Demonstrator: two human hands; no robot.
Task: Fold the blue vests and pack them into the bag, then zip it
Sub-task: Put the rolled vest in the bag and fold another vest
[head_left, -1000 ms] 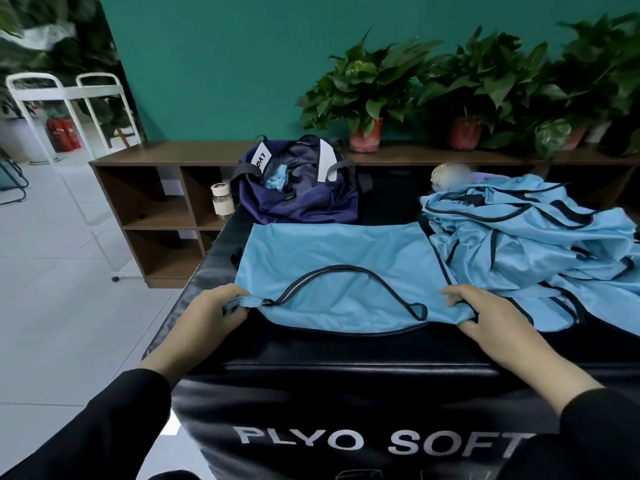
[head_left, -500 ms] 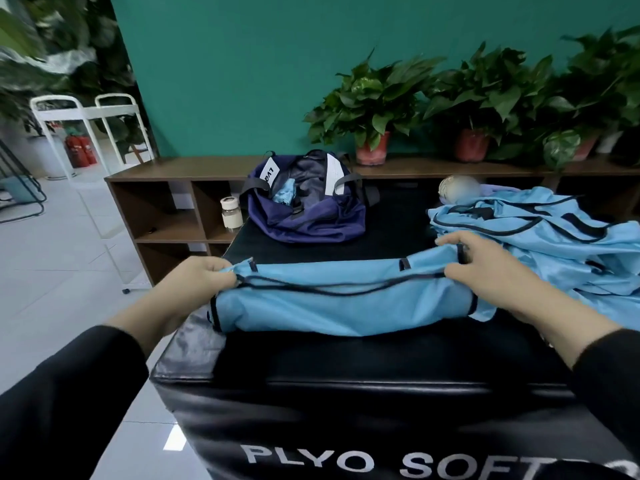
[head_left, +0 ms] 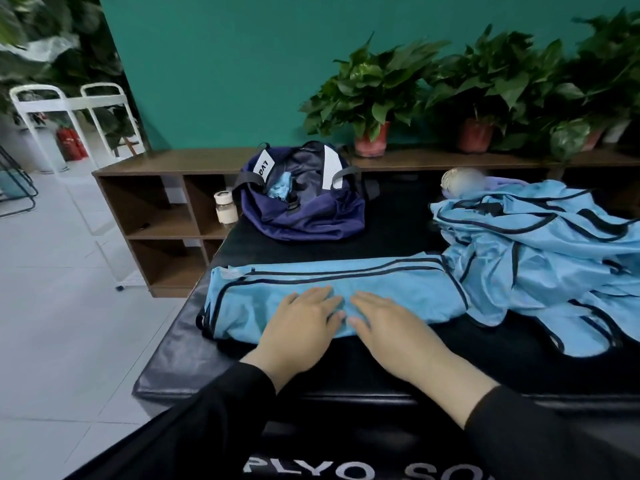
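Head view shows the left hand [head_left: 304,323] and right hand [head_left: 388,327] lying side by side, fingers straight and flat, pressing down on the middle of a folded blue vest [head_left: 398,285] that stretches as a long band across the black padded box [head_left: 194,348], gripping nothing. Just right of the band, touching its end, sits a loose heap of blue vests [head_left: 554,258], while the navy bag [head_left: 304,209] stands unzipped at the box's far edge with a bit of blue cloth showing inside.

Bare hands; long black sleeves [head_left: 194,427] covering both forearms
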